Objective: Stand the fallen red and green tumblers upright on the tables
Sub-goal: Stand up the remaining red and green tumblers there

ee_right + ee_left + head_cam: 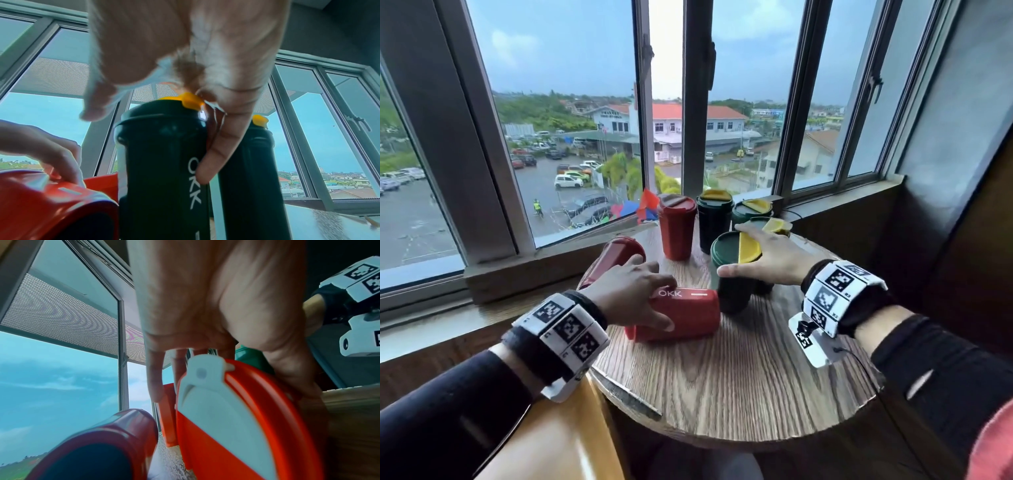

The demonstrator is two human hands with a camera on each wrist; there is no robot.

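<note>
Left hand [626, 294] around fallen red tumbler [695, 313]

Red tumbler [688, 318] on its side on the table [722, 383], dark-red tumbler [616, 257] toppled beside it, green tumblers [729, 298] upright.

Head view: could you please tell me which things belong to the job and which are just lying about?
Job: left hand gripping lying red tumbler; second fallen red tumbler; right hand resting on front green tumbler; wooden table.
Lying about: windowsill; coloured flags outside.
</note>
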